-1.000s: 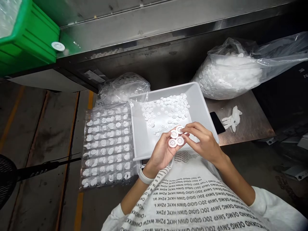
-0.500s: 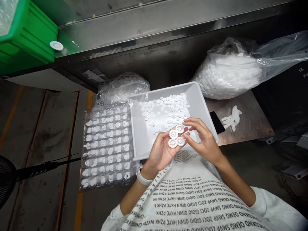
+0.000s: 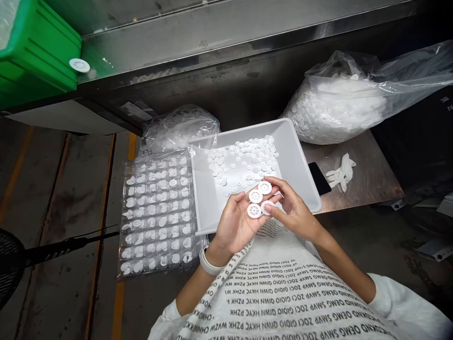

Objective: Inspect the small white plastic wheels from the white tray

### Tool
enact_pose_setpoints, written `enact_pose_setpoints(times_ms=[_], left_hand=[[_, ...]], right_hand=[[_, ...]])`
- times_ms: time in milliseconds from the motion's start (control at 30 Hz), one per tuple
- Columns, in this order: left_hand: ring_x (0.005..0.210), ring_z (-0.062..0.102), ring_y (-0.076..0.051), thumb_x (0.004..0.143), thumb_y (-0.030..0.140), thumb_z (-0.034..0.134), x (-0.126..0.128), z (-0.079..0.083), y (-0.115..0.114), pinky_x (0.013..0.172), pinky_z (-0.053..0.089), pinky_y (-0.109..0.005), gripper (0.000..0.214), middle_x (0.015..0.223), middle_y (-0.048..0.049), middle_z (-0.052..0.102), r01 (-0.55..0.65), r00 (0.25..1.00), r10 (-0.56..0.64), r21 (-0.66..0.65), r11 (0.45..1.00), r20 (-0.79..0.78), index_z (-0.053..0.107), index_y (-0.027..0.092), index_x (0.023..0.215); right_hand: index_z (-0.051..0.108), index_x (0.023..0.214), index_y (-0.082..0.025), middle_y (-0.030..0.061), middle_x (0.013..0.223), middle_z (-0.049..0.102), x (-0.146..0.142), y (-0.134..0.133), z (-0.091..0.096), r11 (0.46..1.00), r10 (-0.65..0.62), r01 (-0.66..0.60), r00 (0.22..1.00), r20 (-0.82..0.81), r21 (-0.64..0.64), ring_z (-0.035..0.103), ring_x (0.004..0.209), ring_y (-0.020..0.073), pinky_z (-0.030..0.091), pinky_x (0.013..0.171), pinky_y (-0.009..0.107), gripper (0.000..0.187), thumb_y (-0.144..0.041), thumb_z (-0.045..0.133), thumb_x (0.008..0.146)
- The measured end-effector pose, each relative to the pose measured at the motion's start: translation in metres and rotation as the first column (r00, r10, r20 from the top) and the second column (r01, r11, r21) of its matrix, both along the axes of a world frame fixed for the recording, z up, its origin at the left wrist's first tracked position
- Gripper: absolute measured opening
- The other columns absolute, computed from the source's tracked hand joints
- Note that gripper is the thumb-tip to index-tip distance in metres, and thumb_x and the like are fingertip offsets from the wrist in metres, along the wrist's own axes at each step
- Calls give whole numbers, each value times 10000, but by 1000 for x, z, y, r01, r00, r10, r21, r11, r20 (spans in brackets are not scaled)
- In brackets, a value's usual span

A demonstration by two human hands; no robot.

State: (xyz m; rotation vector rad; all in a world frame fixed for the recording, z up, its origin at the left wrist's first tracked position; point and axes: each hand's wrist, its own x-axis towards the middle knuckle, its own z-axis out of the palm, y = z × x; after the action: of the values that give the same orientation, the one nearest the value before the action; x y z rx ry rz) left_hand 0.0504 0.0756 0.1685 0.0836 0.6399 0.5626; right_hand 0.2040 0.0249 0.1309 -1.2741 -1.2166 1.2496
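Several white spoked plastic discs (image 3: 254, 210), like small wheels, rest on the fingers of my left hand (image 3: 231, 226), palm up over the near edge of the grey bin (image 3: 307, 182). My right hand (image 3: 295, 212) meets it from the right. Its thumb presses on the lower right disc (image 3: 264, 206), partly covering it, and its other fingers reach behind, their tips near the upper disc (image 3: 264, 187). Inside the bin, many small white discs (image 3: 260, 158) lie scattered, mostly toward the far side.
Left of the bin lies a clear blister tray (image 3: 155, 215) of white parts. Clear bags of white pieces stand behind (image 3: 184, 127) and at right (image 3: 339, 108). A phone (image 3: 319, 178) and white glove (image 3: 342, 174) lie right. A green crate (image 3: 42, 52) and fan (image 3: 12, 264) are left.
My right hand has shifted slightly left, and its thumb has come over the lower right disc. My left hand still supports the discs in nearly the same place.
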Motion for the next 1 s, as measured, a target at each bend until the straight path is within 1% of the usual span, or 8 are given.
enact_pose_setpoints(times_ms=[133, 333, 433, 567, 733, 867, 1000], left_hand=[[1328, 479, -282, 954, 322, 327, 0, 1, 0, 1113, 358, -418, 530, 1369, -182, 571, -8, 1000, 8, -7, 1000, 5, 428, 69, 1409], [1334, 472, -280, 947, 322, 340, 0, 3, -2, 1117, 356, -411, 537, 1368, -181, 572, -12, 1000, 12, -17, 1000, 2, 427, 58, 1407], [1340, 466, -270, 937, 276, 362, 1, 4, -2, 1125, 349, -409, 523, 1354, -166, 588, -3, 1000, 3, -11, 1000, 9, 420, 75, 1416], [1341, 466, -256, 936, 217, 362, 1, 5, -4, 1136, 339, -405, 506, 1343, -166, 596, 18, 999, -18, -3, 1000, 26, 417, 75, 1419], [1334, 474, -247, 948, 207, 352, 1, 6, -4, 1133, 351, -401, 489, 1358, -152, 587, 23, 999, -24, 10, 1000, 47, 426, 99, 1419], [1325, 483, -254, 946, 219, 366, 0, 6, -4, 1128, 359, -414, 490, 1344, -149, 598, 34, 998, -34, 11, 999, 52, 430, 107, 1419], [1327, 480, -259, 942, 228, 369, 0, 6, -5, 1129, 358, -415, 507, 1328, -165, 606, 34, 998, -34, 6, 999, 44, 412, 82, 1425]], right_hand=[[407, 1393, -234, 101, 1370, 461, 1, 0, -2, 1000, 6, -7, 998, -58, -21, 457, 1266, 281, 421, 1050, 507, 538, -341, 628, 915], [424, 1382, -223, 109, 1362, 474, 1, 0, -2, 999, -1, -3, 993, -116, -38, 501, 1220, 277, 467, 1003, 494, 540, -373, 639, 909], [469, 1340, -207, 109, 1336, 501, 0, 2, 0, 998, -43, 37, 992, -117, -49, 531, 1177, 262, 483, 978, 479, 489, -389, 630, 916], [550, 1233, -178, 95, 1234, 567, -1, 6, 4, 993, -106, 99, 989, -99, -68, 577, 1085, 230, 508, 925, 443, 374, -377, 622, 925], [575, 1166, -166, 73, 1125, 601, -2, 8, 4, 987, -151, 145, 984, -95, -67, 605, 979, 196, 542, 830, 379, 317, -356, 633, 920], [573, 1156, -168, 75, 1141, 591, -2, 6, 2, 984, -175, 171, 981, -85, -56, 600, 985, 198, 543, 829, 378, 316, -361, 639, 915], [576, 1149, -170, 78, 1165, 582, -2, 6, 3, 986, -166, 164, 982, -88, -35, 590, 1022, 208, 534, 861, 395, 311, -357, 644, 910]])
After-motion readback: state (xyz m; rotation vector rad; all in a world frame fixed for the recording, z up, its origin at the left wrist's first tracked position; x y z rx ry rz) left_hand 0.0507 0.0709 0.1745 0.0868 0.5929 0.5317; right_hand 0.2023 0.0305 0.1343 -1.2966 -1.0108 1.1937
